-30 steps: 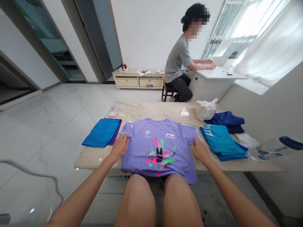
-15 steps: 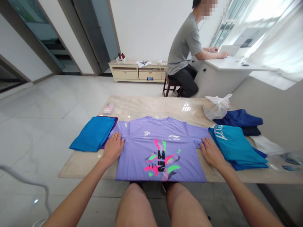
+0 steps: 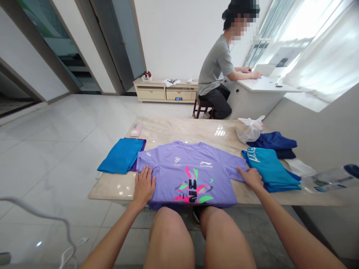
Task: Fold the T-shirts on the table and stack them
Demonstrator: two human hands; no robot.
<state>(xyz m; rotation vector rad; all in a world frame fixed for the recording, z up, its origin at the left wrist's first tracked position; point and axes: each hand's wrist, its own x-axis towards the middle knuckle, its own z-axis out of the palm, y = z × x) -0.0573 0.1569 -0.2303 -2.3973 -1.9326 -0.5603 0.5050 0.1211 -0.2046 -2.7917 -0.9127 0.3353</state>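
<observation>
A purple T-shirt (image 3: 193,157) with a bright printed front lies spread face up on the stone-topped table (image 3: 179,129), its hem at the near edge. My left hand (image 3: 144,186) rests flat, fingers extended, on the shirt's side just below the left-hand sleeve. At the other sleeve, my right hand (image 3: 251,177) has its fingers curled, thumb and forefinger pinching the cuff. Left of the shirt sits a folded blue garment (image 3: 120,155) over a dark purple one (image 3: 143,144). Close to my right hand is a folded teal garment (image 3: 273,170) with white lettering.
Behind the teal garment are dark blue clothes (image 3: 276,140) and a white plastic bag (image 3: 249,129). A clear bottle (image 3: 331,180) lies at the right end. Beyond the table, a person in a grey shirt (image 3: 215,67) sits on a stool (image 3: 199,105) at a white desk (image 3: 260,87).
My right hand has gone from lying flat by the sleeve to pinching its cuff. My left hand stays flat on the shirt's side. The view has shifted slightly.
</observation>
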